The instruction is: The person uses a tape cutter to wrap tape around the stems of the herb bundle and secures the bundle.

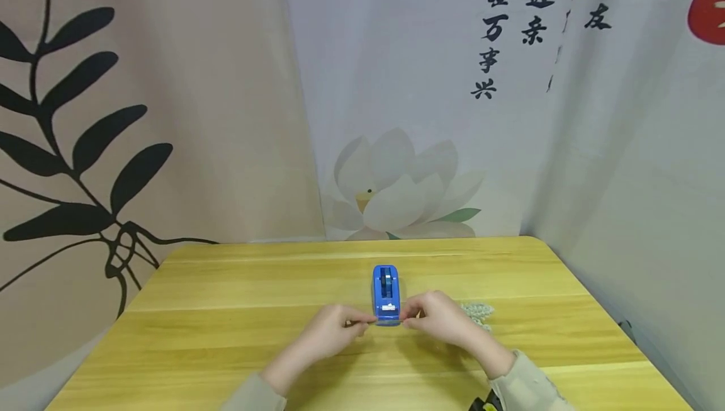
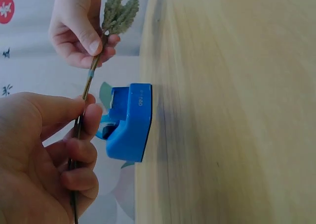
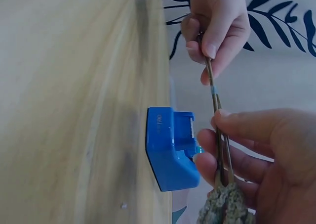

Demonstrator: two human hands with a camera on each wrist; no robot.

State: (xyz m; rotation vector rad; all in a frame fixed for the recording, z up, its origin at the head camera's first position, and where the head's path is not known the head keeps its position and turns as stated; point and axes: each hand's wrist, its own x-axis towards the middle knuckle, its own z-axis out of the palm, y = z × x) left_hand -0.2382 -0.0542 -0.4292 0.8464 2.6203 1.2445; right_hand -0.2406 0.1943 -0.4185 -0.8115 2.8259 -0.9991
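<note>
Both hands hold a small bunch of dried flower stems (image 2: 85,93) lengthwise between them. My left hand (image 1: 334,330) grips the bare lower stems, its fingers curled round them in the left wrist view. With thumb and fingers my right hand (image 1: 438,318) pinches the stems just below the pale green, crumbly flower heads (image 3: 224,206). A narrow bluish band of tape (image 3: 214,89) wraps the stems between the hands. Right behind the stems, a blue tape dispenser (image 1: 386,291) stands on the table, its cutter end towards the person.
The wooden table (image 1: 238,291) spreads to both sides of the hands. Behind it hangs a printed curtain (image 1: 226,115) with leaves, a lotus and writing. A black-and-yellow item (image 1: 486,401) shows by the right sleeve at the bottom edge.
</note>
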